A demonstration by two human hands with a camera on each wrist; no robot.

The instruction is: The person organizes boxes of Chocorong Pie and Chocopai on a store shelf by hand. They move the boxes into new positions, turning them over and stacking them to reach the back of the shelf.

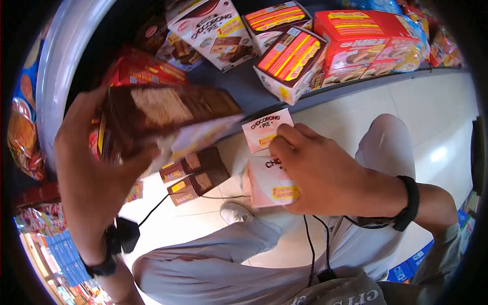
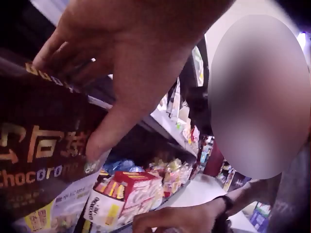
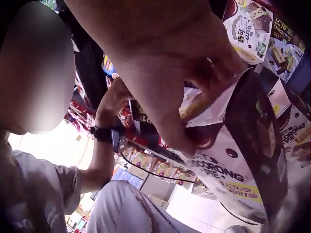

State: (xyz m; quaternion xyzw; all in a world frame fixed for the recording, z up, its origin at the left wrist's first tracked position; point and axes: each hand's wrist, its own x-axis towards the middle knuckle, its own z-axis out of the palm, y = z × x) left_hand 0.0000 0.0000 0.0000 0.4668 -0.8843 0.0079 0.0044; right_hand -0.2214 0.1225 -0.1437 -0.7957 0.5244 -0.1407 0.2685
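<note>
A large dark brown box (image 1: 173, 109) is gripped by my left hand (image 1: 89, 162) at the left, tilted at the shelf's edge. In the left wrist view, the left hand's (image 2: 131, 63) thumb lies on the front of this brown box (image 2: 39, 141). My right hand (image 1: 330, 173) grips a white Chocorong Pie box (image 1: 269, 183) above the floor. The right wrist view shows the right hand's (image 3: 155, 73) thumb against the top of the white box (image 3: 223, 170), whose side is dark brown. A second white box (image 1: 259, 134) is just beyond it.
Two small brown boxes (image 1: 211, 170) (image 1: 183, 193) are below the left hand. White boxes (image 1: 213, 35), striped-top boxes (image 1: 290, 58) and red boxes (image 1: 351, 40) fill the low shelf (image 1: 229, 84). A cable (image 1: 310, 244) hangs by the person's knees; a shoe (image 1: 235, 212) rests on the floor.
</note>
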